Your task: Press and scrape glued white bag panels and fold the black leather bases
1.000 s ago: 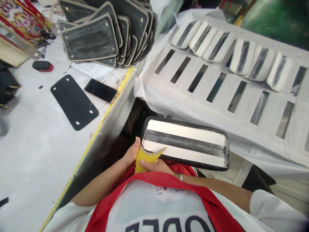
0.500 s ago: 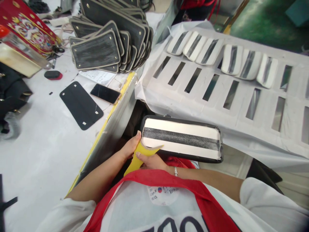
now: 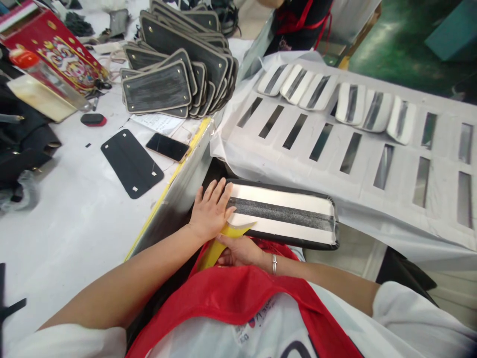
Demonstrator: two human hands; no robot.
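Lays left hand (image 3: pixel 209 211) over the end of the padded panel (image 3: pixel 286 200)

No longer grips the left end from the side; now covers it from above, palm down, fingers spread and closed on nothing. Keeps the yellow card (image 3: pixel 238 230) in the right hand (image 3: pixel 242 250), clasped under the thumb, with its pointed tip still over the near edge of the padded panel. Has the padded panel in front of the red apron (image 3: pixel 223 293), between the white bench (image 3: pixel 74 209) and the slotted bench (image 3: pixel 268 166). Seems, by this shift, to steady or flatten that end; cannot tell how firmly. Leaves the black plate (image 3: pixel 132 163) and phone (image 3: pixel 168 147) untouched.
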